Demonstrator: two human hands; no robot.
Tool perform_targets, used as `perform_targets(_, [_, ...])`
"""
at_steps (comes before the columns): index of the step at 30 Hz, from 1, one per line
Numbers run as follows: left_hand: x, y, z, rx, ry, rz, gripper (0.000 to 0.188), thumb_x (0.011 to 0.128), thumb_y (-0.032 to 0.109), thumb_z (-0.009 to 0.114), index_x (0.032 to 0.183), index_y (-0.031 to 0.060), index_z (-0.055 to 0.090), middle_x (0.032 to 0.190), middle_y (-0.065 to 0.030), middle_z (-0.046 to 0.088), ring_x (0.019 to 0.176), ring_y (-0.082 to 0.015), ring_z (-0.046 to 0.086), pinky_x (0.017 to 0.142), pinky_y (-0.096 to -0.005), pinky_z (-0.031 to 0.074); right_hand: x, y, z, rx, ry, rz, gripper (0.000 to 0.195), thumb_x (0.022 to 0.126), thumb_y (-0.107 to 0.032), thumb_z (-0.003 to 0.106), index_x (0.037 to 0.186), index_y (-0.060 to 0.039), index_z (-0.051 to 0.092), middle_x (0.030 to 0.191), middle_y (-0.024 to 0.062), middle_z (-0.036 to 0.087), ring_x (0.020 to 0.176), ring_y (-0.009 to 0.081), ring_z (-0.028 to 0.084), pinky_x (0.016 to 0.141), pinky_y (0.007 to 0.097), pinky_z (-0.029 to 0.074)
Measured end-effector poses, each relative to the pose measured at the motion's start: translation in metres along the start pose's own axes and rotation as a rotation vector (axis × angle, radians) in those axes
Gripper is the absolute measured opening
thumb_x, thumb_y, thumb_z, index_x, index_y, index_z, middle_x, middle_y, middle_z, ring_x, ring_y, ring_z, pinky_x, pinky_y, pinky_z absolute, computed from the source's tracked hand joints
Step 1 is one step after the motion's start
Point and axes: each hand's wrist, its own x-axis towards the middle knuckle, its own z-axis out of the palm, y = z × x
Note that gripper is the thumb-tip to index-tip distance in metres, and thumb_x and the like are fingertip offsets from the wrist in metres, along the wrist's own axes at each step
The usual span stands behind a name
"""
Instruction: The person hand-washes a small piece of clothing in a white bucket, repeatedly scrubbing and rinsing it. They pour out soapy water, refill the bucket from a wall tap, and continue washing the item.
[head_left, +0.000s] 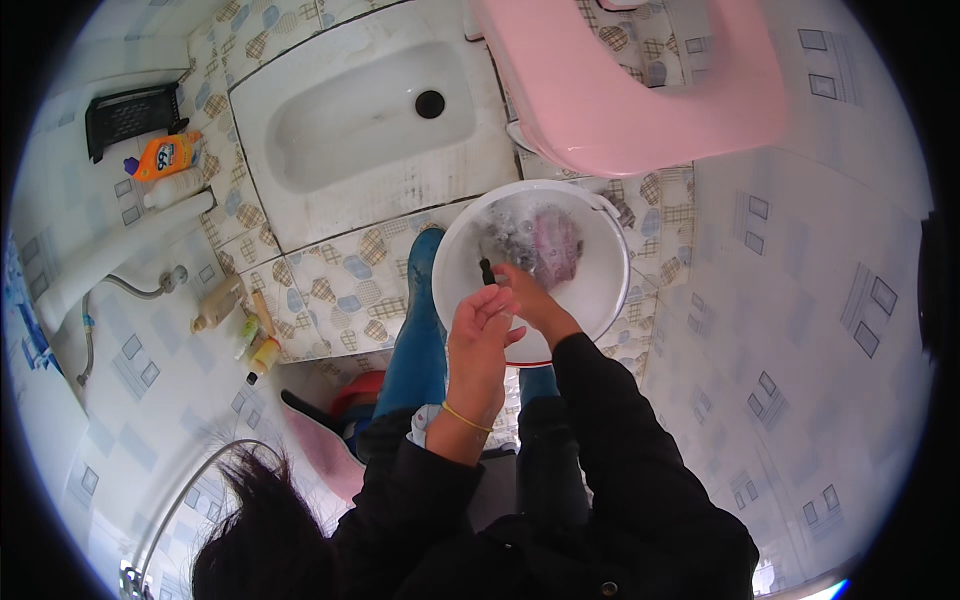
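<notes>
A white bucket (609, 315) stands between blue rubber boots (424, 330), with sudsy water and wet cloth inside, part of it pinkish (556, 244). My right hand (529, 300) reaches over the bucket's near side, its fingers beside a small dark object (487, 271); whether they grip it I cannot tell. Palm up, my left hand (484, 322) is raised over the bucket's near left rim, its fingers loosely bent and nothing seen in it. A yellow band circles the left wrist.
A squat toilet basin (360, 120) lies beyond the bucket. Over it to the right is a pink plastic seat frame (600, 127). Along the left wall stand an orange cleaner bottle (166, 156), a white bottle (176, 187), smaller bottles, a pipe (124, 251) and a black basket (131, 116).
</notes>
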Motion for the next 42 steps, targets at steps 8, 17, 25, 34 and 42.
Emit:
perform_targets(8, [-0.001, 0.004, 0.012, -0.033, -0.039, 0.040, 0.036, 0.088, 0.007, 0.050, 0.121, -0.0032, 0.044, 0.124, -0.0161, 0.051, 0.108, -0.0218, 0.053, 0.085, -0.0327, 0.048, -0.079, -0.048, -0.031, 0.128, -0.021, -0.004, 0.052, 0.081, -0.024, 0.067, 0.123, -0.0025, 0.044, 0.089, 0.0101, 0.065, 0.076, 0.0170, 0.065, 0.057, 0.0255, 0.047])
perform_targets(17, [-0.006, 0.000, 0.015, 0.048, -0.050, 0.013, 0.037, 0.088, 0.008, 0.049, 0.124, -0.0033, 0.043, 0.126, -0.0161, 0.051, 0.109, -0.0224, 0.053, 0.085, -0.0334, 0.047, -0.128, -0.053, -0.072, 0.259, 0.456, -0.222, 0.032, 0.084, -0.012, 0.064, 0.113, -0.0057, 0.053, 0.087, 0.0050, 0.067, 0.068, 0.0095, 0.064, 0.051, 0.0190, 0.044])
perform_targets(25, [-0.008, -0.017, 0.026, 0.139, -0.091, -0.028, 0.037, 0.088, 0.007, 0.048, 0.124, -0.0022, 0.043, 0.126, -0.0161, 0.051, 0.109, -0.0232, 0.053, 0.086, -0.0339, 0.046, -0.063, 0.120, -0.202, -0.201, 0.986, 0.081, 0.027, 0.076, -0.026, 0.071, 0.084, -0.0009, 0.065, 0.068, 0.0048, 0.063, 0.062, 0.0139, 0.059, 0.059, 0.0292, 0.045])
perform_targets(34, [-0.006, -0.029, 0.022, 0.225, -0.073, -0.036, 0.038, 0.088, 0.006, 0.047, 0.125, -0.0017, 0.042, 0.126, -0.0158, 0.051, 0.111, -0.0237, 0.053, 0.088, -0.0346, 0.045, -0.006, 0.155, -0.207, -0.402, 1.210, 0.083, 0.037, 0.070, -0.030, 0.073, 0.094, -0.0046, 0.063, 0.081, 0.0153, 0.067, 0.079, 0.0301, 0.065, 0.069, 0.0419, 0.049])
perform_targets(42, [-0.004, -0.029, 0.026, 0.217, -0.059, -0.052, 0.039, 0.088, 0.006, 0.047, 0.125, -0.0021, 0.042, 0.127, -0.0160, 0.051, 0.111, -0.0242, 0.053, 0.088, -0.0342, 0.045, -0.003, 0.074, -0.167, -0.485, 0.916, -0.116, 0.068, 0.076, -0.024, 0.070, 0.135, -0.0131, 0.037, 0.108, 0.0194, 0.056, 0.090, 0.0367, 0.060, 0.076, 0.0442, 0.048])
